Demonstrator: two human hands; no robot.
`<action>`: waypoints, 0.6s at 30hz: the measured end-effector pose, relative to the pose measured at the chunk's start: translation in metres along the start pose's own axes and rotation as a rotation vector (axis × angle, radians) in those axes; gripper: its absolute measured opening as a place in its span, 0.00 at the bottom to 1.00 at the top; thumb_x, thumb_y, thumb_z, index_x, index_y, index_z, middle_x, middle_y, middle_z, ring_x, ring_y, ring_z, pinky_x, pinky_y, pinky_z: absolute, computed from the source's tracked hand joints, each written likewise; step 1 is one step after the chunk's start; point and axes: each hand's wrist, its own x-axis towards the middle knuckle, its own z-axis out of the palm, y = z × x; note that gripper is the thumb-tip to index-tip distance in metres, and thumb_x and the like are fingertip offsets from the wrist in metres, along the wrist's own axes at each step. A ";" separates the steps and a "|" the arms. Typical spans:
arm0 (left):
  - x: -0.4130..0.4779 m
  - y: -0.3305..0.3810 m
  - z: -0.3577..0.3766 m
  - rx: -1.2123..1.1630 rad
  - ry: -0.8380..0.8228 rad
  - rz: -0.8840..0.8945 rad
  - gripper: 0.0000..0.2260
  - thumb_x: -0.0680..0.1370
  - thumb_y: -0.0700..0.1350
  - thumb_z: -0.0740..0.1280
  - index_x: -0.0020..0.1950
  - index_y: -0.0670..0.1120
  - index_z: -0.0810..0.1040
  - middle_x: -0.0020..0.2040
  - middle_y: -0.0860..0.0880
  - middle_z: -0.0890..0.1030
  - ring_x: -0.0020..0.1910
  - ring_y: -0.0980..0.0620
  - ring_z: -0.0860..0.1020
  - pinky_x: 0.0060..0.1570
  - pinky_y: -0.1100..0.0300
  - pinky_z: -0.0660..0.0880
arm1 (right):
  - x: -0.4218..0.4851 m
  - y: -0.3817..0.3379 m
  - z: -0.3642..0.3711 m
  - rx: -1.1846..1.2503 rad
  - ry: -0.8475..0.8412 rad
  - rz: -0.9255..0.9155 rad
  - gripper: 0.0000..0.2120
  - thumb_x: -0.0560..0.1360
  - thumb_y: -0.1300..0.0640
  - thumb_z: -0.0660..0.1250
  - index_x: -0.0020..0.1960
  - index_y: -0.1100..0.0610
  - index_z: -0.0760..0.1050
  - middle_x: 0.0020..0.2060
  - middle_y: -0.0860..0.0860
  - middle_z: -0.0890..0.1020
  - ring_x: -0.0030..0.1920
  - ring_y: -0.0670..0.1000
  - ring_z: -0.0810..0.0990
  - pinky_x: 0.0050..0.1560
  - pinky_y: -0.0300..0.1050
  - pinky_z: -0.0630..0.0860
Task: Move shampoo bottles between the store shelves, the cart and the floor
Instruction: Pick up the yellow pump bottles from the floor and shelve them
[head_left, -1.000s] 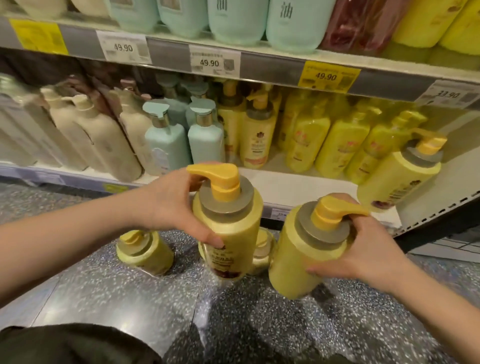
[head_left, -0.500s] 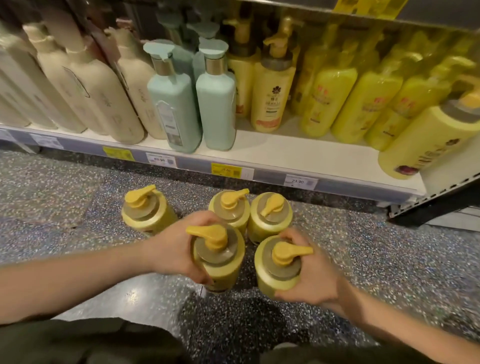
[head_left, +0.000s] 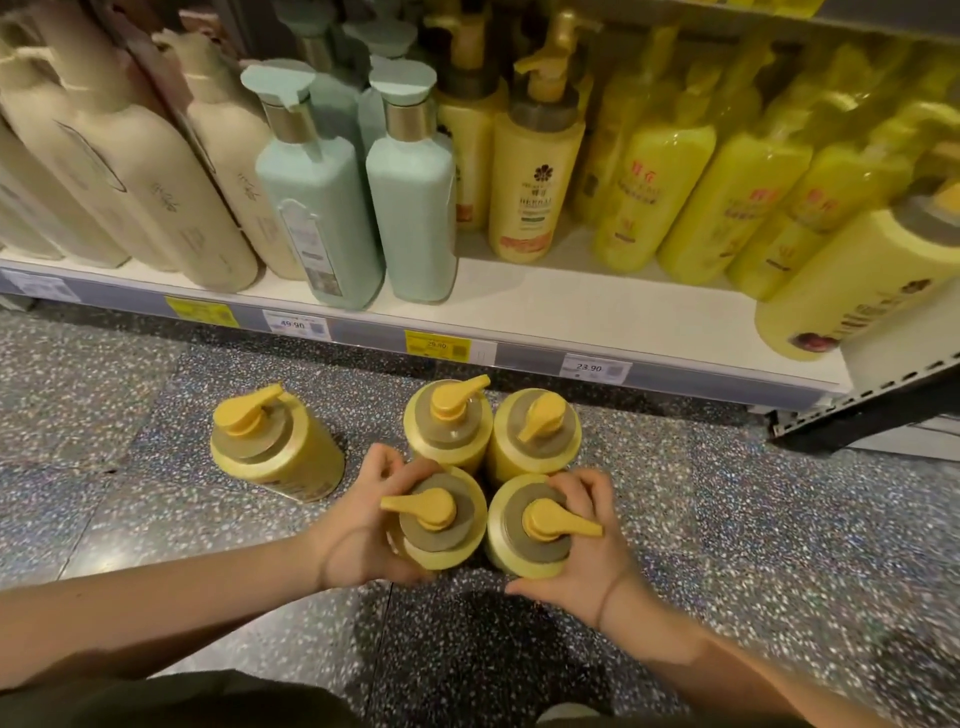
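Hands work low over the speckled floor (head_left: 753, 519), in front of the bottom shelf (head_left: 571, 312). The left hand (head_left: 358, 525) grips the left bottle (head_left: 441, 525) at the shoulder, fingers curled round its far side. The right hand (head_left: 587, 566) grasps the right bottle (head_left: 535, 530) the same way, fingers over the far rim. Both are yellow pump bottles, upright, side by side and just in front of the back pair (head_left: 449, 426) standing on the floor. The lone bottle (head_left: 270, 447) stands apart to the left. Bases are hidden, so I cannot tell if the 2 held bottles are seated yet.

The step looks like setting this pair down to close a 2-by-2 block. To do it well: keep both vertical, lower until the bases sit flat, avoid nudging the back pair, and open the fingers only once each stands alone. No cart is in view.
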 end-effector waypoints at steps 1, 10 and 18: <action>0.000 -0.004 0.000 0.003 -0.034 -0.017 0.46 0.55 0.63 0.79 0.66 0.73 0.55 0.54 0.52 0.62 0.58 0.53 0.64 0.57 0.72 0.64 | -0.001 0.001 -0.003 -0.002 -0.028 -0.011 0.51 0.49 0.42 0.82 0.66 0.48 0.61 0.58 0.42 0.55 0.60 0.45 0.64 0.65 0.32 0.61; 0.014 0.005 -0.071 0.220 -0.397 -0.122 0.44 0.65 0.51 0.77 0.74 0.61 0.55 0.66 0.58 0.64 0.64 0.62 0.66 0.64 0.68 0.66 | -0.008 0.022 -0.073 -0.110 -0.210 -0.054 0.52 0.62 0.43 0.78 0.71 0.30 0.44 0.70 0.35 0.53 0.71 0.38 0.54 0.73 0.34 0.51; 0.075 0.092 -0.101 0.291 -0.187 0.056 0.19 0.69 0.43 0.71 0.59 0.52 0.77 0.51 0.53 0.78 0.47 0.59 0.76 0.44 0.65 0.75 | -0.001 0.007 -0.136 -0.178 -0.114 -0.234 0.35 0.65 0.41 0.71 0.69 0.45 0.64 0.62 0.33 0.70 0.59 0.29 0.67 0.66 0.32 0.63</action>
